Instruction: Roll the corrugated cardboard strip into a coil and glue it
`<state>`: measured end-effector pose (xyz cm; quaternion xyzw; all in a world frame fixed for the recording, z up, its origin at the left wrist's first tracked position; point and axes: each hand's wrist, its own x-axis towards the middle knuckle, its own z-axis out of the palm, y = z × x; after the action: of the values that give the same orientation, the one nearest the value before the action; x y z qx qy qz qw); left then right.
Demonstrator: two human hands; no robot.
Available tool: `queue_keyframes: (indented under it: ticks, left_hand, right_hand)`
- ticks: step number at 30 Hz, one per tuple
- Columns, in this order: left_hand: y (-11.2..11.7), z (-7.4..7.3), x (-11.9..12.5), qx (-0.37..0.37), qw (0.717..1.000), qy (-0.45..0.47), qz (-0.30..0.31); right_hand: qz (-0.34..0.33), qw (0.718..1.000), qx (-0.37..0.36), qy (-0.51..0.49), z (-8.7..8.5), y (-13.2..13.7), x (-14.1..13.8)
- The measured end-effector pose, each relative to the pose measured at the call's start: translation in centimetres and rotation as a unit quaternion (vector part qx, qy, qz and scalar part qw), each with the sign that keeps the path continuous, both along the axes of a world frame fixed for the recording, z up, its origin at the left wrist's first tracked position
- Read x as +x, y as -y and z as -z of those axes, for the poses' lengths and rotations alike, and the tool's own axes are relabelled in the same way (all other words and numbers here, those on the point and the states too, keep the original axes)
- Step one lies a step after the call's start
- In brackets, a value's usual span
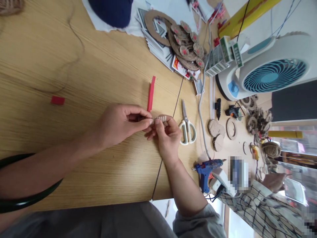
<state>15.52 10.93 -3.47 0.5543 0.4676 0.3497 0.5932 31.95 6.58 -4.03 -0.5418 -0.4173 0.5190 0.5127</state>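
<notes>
Over the table, my left hand [121,124] and my right hand [168,135] meet fingertip to fingertip, both closed in a pinch. Between them is a small pale ridged strip [162,118], which looks like corrugated cardboard; my fingers hide much of it. A narrow red paper strip [151,94] lies just beyond my fingertips. Off to the left rests a small red paper piece [57,100]. Scissors [187,127] with white handles lie closed to the right of my right hand.
A blue glue gun [206,172] and a grey cable [201,115] lie on the right. Farther back are a cardboard ring wreath with paper flowers [184,50], a stack of cards [158,51] and a fan [269,66]. Another person's checked sleeve [262,208] shows at lower right.
</notes>
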Motion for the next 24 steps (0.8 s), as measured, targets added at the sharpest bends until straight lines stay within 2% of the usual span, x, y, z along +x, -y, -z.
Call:
queue_keyframes:
  ticks: [5,14,24]
  left_hand:
    - [0.0,0.25,-0.1,-0.016,1.0,0.013,0.005]
    - [0.11,0.04,-0.21,0.05,0.997,-0.042,-0.029]
    - [0.41,-0.01,-0.14,0.039,0.998,-0.039,-0.028]
  right_hand:
    - [-0.005,1.0,-0.01,0.006,-0.14,-0.02,0.02]
    - [-0.014,1.0,-0.004,0.011,0.08,0.1,-0.1]
    - [0.012,1.0,0.004,0.013,0.3,0.46,-0.47]
